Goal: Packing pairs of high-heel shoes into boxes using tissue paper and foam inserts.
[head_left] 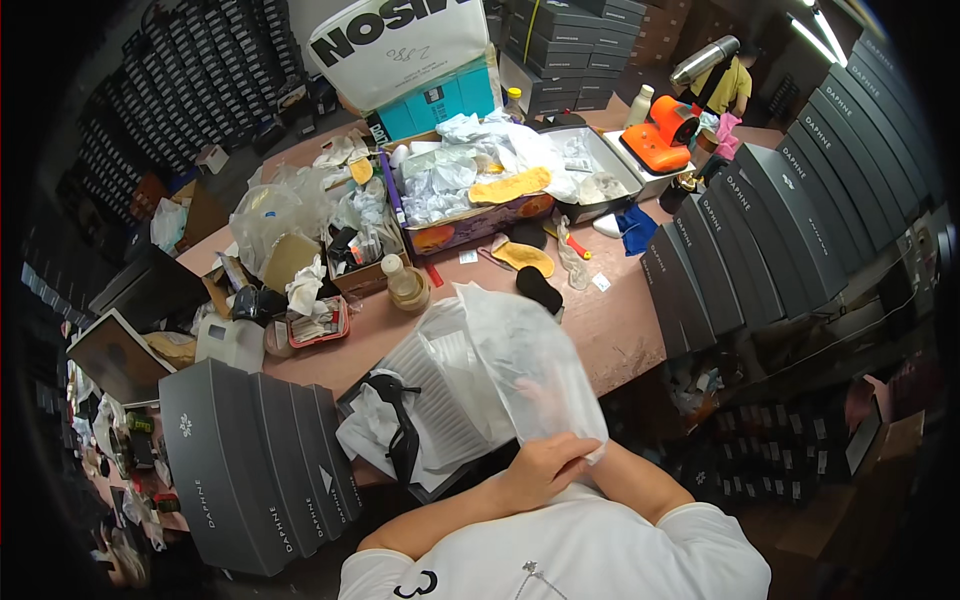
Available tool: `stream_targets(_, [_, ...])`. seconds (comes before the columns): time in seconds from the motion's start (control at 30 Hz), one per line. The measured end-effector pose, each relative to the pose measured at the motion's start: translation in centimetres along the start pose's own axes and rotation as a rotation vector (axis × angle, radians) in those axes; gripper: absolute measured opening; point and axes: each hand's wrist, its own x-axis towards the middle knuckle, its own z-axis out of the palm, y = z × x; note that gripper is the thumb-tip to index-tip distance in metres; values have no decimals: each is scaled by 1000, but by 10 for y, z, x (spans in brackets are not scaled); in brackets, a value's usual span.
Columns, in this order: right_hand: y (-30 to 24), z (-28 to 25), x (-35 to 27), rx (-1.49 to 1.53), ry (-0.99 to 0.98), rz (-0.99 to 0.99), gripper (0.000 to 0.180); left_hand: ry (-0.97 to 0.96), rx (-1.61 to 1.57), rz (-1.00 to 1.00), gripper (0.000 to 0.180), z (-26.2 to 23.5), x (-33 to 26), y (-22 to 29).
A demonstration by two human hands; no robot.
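My left hand (548, 468) is closed on the lower rim of a translucent white plastic bag (520, 335), pinching it near my chest. My right forearm reaches into the bag's mouth; my right hand (545, 392) shows only faintly through the film, its fingers blurred. Beneath and left of the bag lies an open shoebox (440, 488), lined with white paper (470, 395). In its left side rests a black heeled shoe (403, 440), with crumpled tissue (374, 420) beside it.
Grey shoeboxes stand in rows at the left (230, 470) and right (760, 240). Behind the bag are a glass bottle (407, 285), yellow insoles (525, 258), a carton of crumpled paper (480, 222) and an orange device (660, 140). A person in yellow (728, 88) is far off.
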Motion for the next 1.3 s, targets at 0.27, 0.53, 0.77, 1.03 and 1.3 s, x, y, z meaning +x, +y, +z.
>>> stream_targets(0.27, [-39,51,0,-1239,299,-403,72,-187,-12,-65,56,-21,-16,-1])
stream_targets(0.53, [-53,58,-12,-807,-368,110,65,992,-1165,-790,61,-57,-53,-97])
stream_targets(0.77, [3,2,-34,1004,-355,191,76,1001,-583,-504,58,-40,-24,-79])
stream_targets(1.03, [-24,-75,-62,307,413,101,35,-311,691,-291,60,-54,-31,-128])
stream_targets(1.3, [-18,-76,-42,225,394,84,39,-819,1211,-352,21,-31,-22,-250])
